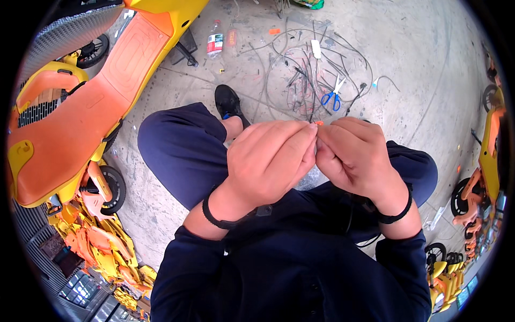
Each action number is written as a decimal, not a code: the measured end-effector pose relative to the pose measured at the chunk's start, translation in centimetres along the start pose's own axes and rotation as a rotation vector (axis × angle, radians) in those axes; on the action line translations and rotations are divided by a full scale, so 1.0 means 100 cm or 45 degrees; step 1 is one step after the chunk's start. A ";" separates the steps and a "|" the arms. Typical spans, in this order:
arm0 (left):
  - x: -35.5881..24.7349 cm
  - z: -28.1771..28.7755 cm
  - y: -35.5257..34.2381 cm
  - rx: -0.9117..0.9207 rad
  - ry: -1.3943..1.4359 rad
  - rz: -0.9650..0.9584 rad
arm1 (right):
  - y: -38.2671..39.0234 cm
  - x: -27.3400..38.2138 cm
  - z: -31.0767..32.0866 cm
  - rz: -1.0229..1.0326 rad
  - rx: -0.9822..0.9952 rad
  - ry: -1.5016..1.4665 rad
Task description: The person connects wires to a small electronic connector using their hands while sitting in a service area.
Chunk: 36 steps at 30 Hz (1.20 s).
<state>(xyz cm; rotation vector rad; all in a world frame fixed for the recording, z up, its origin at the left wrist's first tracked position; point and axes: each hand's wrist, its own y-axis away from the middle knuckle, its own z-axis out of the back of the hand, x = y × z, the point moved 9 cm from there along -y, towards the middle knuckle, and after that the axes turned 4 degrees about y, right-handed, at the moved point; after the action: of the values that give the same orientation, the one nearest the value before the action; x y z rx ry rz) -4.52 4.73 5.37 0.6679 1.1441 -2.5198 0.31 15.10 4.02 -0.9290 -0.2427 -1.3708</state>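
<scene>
My left hand [273, 153] and my right hand [357, 153] meet in front of me, knuckles up. Both are closed in a pinch, with their fingertips nearly touching. A small orange piece [319, 123] shows at the gap between them; whatever the fingers grip is mostly hidden. Dark cables [313, 96] run toward the fingertips, but I cannot tell if they are held or lie on the floor behind. Beyond my hands, a tangle of thin grey and black cables spreads on the concrete floor. Blue-handled scissors [331, 100] lie among them, blades partly apart.
A clear plastic bottle [214, 40] with a red and white label lies beyond my left knee. An orange and yellow scooter body [102, 96] fills the left side. More yellow scooters [485, 155] line the right edge. A white tag [316, 49] lies on the cables.
</scene>
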 end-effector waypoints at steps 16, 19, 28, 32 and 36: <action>0.022 -0.007 0.001 0.153 0.177 0.142 | 0.003 -0.010 -0.010 -0.107 0.174 -0.142; 0.017 -0.018 0.003 0.354 0.101 0.104 | 0.003 -0.009 -0.011 -0.086 0.163 -0.046; 0.013 -0.033 0.012 0.536 -0.069 0.036 | 0.007 -0.007 -0.021 0.002 0.290 0.069; 0.012 -0.027 0.007 0.419 0.074 0.023 | 0.008 -0.005 -0.025 0.013 0.383 -0.008; 0.017 -0.022 0.006 0.351 0.169 0.053 | 0.004 -0.002 -0.022 0.006 0.384 -0.077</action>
<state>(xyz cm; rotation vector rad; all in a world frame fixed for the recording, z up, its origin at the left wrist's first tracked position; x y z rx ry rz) -5.03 5.89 2.88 0.9298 0.8176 -2.6565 -0.17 13.73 2.33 -0.7183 -0.4795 -1.2608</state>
